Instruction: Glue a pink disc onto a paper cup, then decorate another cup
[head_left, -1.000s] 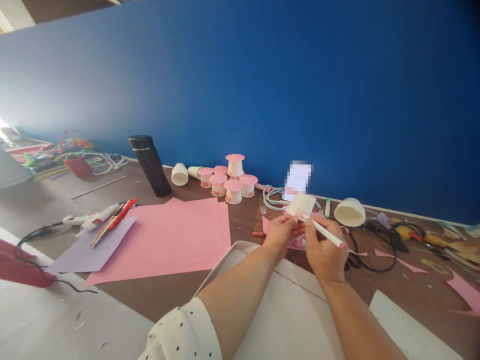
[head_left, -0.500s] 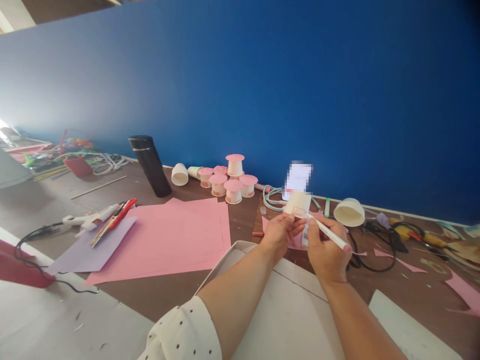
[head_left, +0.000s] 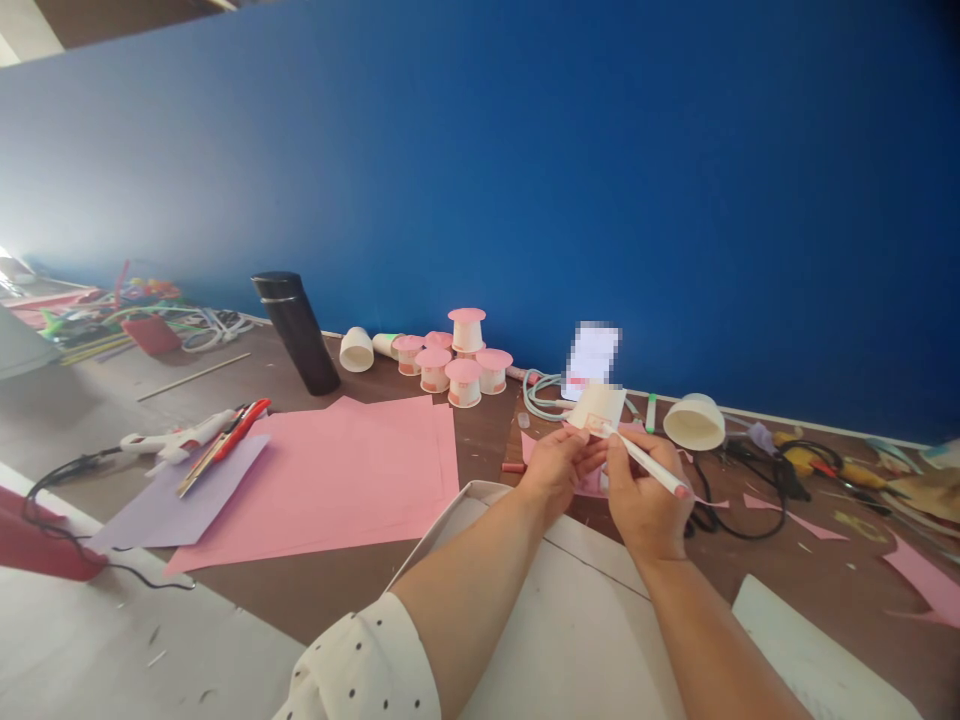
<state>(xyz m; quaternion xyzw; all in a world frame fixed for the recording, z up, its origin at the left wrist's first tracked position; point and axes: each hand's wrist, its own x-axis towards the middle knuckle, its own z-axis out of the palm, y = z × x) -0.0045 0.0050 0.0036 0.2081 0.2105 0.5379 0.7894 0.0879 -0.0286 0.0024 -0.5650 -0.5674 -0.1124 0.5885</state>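
Note:
My left hand is closed on a white paper cup, gripping it near its lower edge. A reddish outlined box is drawn on the cup's side. A white marker with a pinkish-red end sits pinched in my right hand, its tip against or very close to that box. Behind the cup a phone with a blurred screen leans on the blue wall. Several small cups topped with pink paper discs stand grouped to the left, one raised on the others.
Pink paper sheets lie left of my arms, with a lilac sheet, a red utility knife and a glue gun. A black bottle stands behind. Another cup, cables and paper scraps lie to the right.
My right hand and the marker have shifted slightly left, bringing the tip further across the box on the cup. The cup is tilted a little more. The view has moved slightly.

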